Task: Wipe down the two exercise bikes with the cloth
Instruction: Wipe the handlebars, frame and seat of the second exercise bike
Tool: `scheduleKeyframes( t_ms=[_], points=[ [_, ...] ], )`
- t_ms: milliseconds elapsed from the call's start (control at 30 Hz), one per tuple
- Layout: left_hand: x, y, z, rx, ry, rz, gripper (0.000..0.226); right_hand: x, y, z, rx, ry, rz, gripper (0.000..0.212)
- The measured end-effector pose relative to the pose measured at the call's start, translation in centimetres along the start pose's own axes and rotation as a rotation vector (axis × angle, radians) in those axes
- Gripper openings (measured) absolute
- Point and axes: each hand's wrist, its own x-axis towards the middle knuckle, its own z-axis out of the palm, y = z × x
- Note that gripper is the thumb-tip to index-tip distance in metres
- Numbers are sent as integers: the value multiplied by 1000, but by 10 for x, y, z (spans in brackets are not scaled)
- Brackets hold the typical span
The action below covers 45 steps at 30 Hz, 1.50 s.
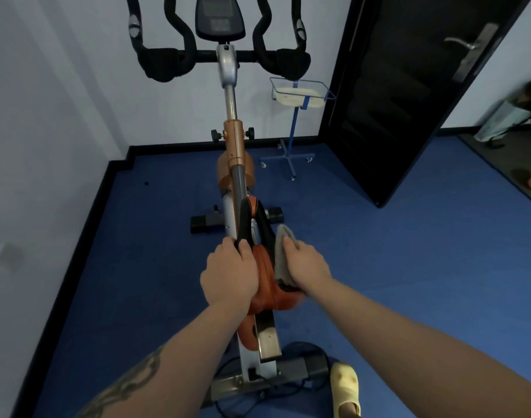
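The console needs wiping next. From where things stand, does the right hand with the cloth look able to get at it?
Probably yes, with a lean forward. The right hand presses the cloth on the saddle; the console sits far ahead, with open air between them.

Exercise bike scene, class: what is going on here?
A person is wiping an exercise bike. The left hand grips the left side of the orange and black saddle, while the right hand presses a grey cloth against its right side. The handlebars are not being touched.
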Motion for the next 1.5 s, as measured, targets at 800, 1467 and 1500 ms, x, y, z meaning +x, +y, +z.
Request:
scheduleKeyframes(
  t_ms=[800, 1467, 1500],
  points=[
    [-5, -1, 5, -64, 207, -114, 32, -1, -11, 3, -238, -59, -354, 61],
    [-11, 4, 7, 38, 293, 5, 19, 6, -15, -3, -246, -139, -429, 71],
    [-11, 3, 7, 30, 287, -2, 19, -4, -6, -1, -283, -100, -486, 72]
  ],
)
